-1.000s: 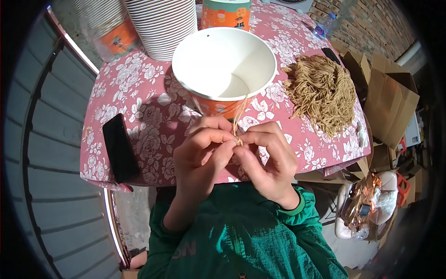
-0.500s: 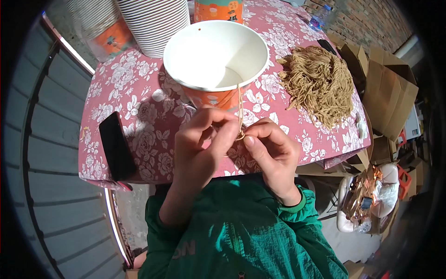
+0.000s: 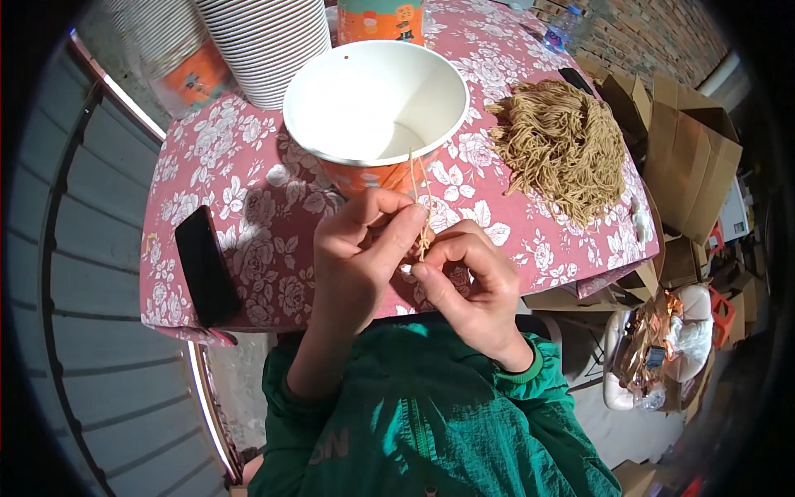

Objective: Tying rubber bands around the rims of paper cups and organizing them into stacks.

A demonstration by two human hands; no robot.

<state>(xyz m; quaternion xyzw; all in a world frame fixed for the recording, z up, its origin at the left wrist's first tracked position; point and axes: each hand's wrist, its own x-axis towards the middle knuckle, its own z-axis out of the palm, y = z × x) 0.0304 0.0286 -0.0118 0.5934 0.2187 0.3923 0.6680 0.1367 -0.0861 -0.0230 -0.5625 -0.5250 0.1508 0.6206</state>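
A thin tan cord (image 3: 422,217) runs as two strands from the near rim of a large white paper bucket (image 3: 377,99) down to my fingers. Its lower part bunches into a small knot just below the left fingertips. My left hand (image 3: 360,248) pinches the strands between thumb and forefinger, close to the bucket's orange side. Thumb and bent forefinger of my right hand (image 3: 476,286) close on the cord at the knot's lower end. The bucket stands upright on the table, with a small reddish-brown dot on its far inner wall.
On the pink floral tablecloth (image 3: 236,132) lie a heap of tan cords (image 3: 563,149) to the right and a black phone (image 3: 204,265) to the left. Stacked paper buckets (image 3: 269,54) stand at the back left. A plastic bottle (image 3: 561,30) is far right; cardboard boxes (image 3: 691,161) sit beyond the table.
The round loop between my fingertips has drawn into a narrower knot. My right hand has shifted slightly left and down, and the two strands above now spread apart.
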